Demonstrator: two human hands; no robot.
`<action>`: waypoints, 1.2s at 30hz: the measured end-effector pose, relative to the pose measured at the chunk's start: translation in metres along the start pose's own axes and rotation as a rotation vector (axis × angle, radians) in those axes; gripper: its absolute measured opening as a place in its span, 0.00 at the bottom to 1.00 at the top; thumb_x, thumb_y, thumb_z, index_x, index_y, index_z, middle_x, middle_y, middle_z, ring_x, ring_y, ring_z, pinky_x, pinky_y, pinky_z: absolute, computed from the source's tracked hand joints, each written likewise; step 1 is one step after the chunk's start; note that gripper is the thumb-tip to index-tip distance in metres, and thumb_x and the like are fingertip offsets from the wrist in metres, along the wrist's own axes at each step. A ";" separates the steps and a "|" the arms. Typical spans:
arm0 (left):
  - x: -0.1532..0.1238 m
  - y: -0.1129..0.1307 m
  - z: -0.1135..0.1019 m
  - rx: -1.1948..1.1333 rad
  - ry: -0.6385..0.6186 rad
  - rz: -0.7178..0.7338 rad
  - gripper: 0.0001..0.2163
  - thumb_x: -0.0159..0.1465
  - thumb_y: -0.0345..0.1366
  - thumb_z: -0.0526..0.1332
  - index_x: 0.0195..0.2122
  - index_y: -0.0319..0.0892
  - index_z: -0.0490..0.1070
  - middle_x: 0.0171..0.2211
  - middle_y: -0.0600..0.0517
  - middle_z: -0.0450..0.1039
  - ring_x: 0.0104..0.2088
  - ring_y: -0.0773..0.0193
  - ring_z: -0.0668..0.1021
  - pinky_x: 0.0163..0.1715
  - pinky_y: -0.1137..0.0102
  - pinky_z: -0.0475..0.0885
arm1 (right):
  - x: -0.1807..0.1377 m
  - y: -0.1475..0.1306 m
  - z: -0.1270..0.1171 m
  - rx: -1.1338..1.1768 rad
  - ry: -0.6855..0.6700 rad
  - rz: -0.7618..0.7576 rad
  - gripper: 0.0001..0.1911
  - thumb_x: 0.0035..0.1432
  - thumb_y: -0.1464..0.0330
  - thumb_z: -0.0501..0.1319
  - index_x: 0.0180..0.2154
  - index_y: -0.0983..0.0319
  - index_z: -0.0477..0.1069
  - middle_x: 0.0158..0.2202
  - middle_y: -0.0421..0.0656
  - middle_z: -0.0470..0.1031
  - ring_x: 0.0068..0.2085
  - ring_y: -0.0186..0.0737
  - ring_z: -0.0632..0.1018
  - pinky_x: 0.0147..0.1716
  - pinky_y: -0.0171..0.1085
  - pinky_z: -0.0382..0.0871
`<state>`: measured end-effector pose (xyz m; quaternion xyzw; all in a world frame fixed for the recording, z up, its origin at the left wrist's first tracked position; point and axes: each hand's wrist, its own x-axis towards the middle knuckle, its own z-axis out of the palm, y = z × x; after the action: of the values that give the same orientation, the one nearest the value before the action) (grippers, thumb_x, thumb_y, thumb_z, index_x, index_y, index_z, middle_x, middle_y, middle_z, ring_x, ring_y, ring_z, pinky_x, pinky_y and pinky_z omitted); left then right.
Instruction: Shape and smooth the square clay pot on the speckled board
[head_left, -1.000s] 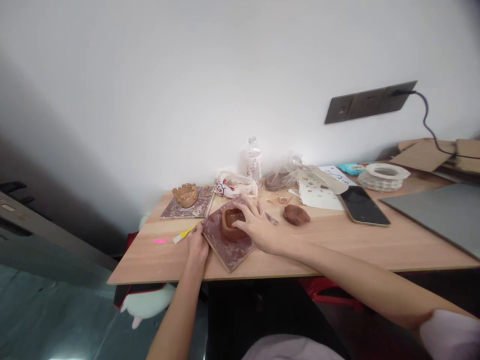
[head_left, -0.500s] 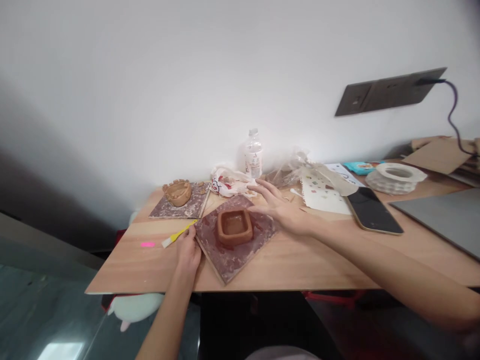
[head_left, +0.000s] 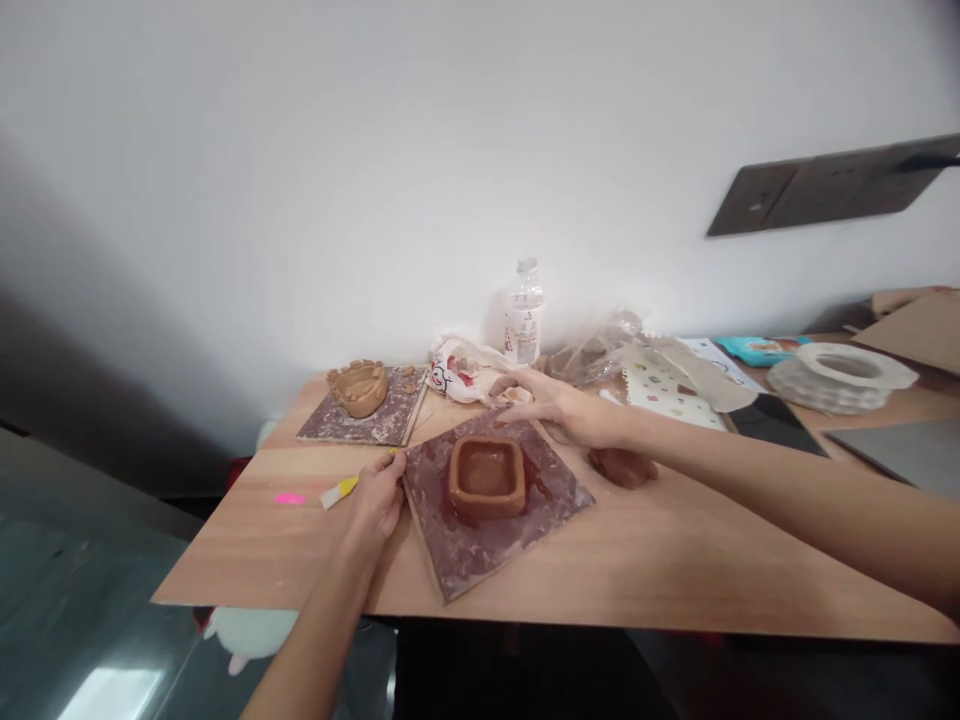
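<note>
The left hand [head_left: 381, 490] was closed on the left corner of a board [head_left: 465, 560], thumb and fingers pinching its edge, as they had done in both earlier views. The right hand [head_left: 562, 405] was open, its fingers loosely bent and spread above the far corner; whether a fingertip touched the board could not be told. One second before, that hand had been at the bowl [head_left: 487, 495], fingers over its rim; half a second before, it was off the bowl, just to the right. Now it was farther back, toward the bag.

The square clay bowl sat upright on the middle of the board, wet-looking and in full sight, where at first the right hand had partly covered it.

A brush [head_left: 339, 490] lay partly behind the left hand, with a pink strip [head_left: 290, 498] to its left. Under the right forearm a clay lump [head_left: 624, 468] showed in part; half a second before, it was out of sight.

Farther back, a second board [head_left: 390, 428] bore a notched bowl [head_left: 360, 392]. Beside it lay the bag [head_left: 465, 372], with a bottle [head_left: 525, 320] behind. To the right on the counter [head_left: 675, 570] were a sheet [head_left: 667, 395], a phone [head_left: 780, 425] partly covered by the forearm, and a white ring [head_left: 840, 380].
</note>
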<state>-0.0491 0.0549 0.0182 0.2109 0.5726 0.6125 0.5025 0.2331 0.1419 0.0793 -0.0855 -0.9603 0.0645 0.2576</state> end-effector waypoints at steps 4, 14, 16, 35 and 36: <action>0.010 -0.006 -0.002 0.099 0.020 0.090 0.02 0.54 0.29 0.69 0.25 0.37 0.78 0.23 0.49 0.78 0.22 0.62 0.76 0.28 0.70 0.69 | 0.002 0.001 0.000 -0.071 -0.118 0.003 0.21 0.66 0.75 0.51 0.54 0.54 0.71 0.58 0.48 0.63 0.59 0.46 0.67 0.54 0.51 0.67; 0.014 0.003 0.008 0.310 0.106 0.405 0.12 0.49 0.20 0.64 0.16 0.45 0.74 0.20 0.51 0.68 0.35 0.54 0.75 0.44 0.68 0.67 | 0.034 0.014 -0.029 -0.335 -0.447 -0.323 0.30 0.64 0.81 0.49 0.60 0.48 0.65 0.63 0.46 0.63 0.64 0.43 0.64 0.61 0.54 0.58; 0.014 0.003 0.008 0.331 0.106 0.441 0.12 0.48 0.20 0.64 0.15 0.46 0.73 0.20 0.52 0.66 0.34 0.54 0.74 0.46 0.67 0.67 | 0.039 0.015 -0.032 -0.320 -0.494 -0.343 0.29 0.64 0.82 0.49 0.59 0.49 0.66 0.62 0.47 0.64 0.62 0.43 0.65 0.61 0.54 0.58; 0.024 -0.001 0.001 0.441 0.012 0.540 0.13 0.47 0.18 0.64 0.16 0.46 0.75 0.20 0.50 0.69 0.34 0.54 0.74 0.48 0.65 0.66 | 0.059 0.008 -0.026 -0.361 -0.604 -0.395 0.22 0.57 0.85 0.55 0.49 0.61 0.71 0.48 0.43 0.72 0.56 0.40 0.69 0.61 0.51 0.54; 0.024 0.000 0.002 0.459 0.013 0.549 0.13 0.47 0.18 0.64 0.16 0.46 0.76 0.20 0.51 0.70 0.33 0.54 0.74 0.48 0.65 0.66 | 0.057 0.008 -0.027 -0.359 -0.593 -0.391 0.22 0.57 0.85 0.55 0.49 0.62 0.71 0.47 0.43 0.73 0.55 0.39 0.70 0.60 0.50 0.56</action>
<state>-0.0574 0.0763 0.0105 0.4605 0.6204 0.5814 0.2552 0.1991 0.1627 0.1284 0.0775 -0.9872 -0.1328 -0.0426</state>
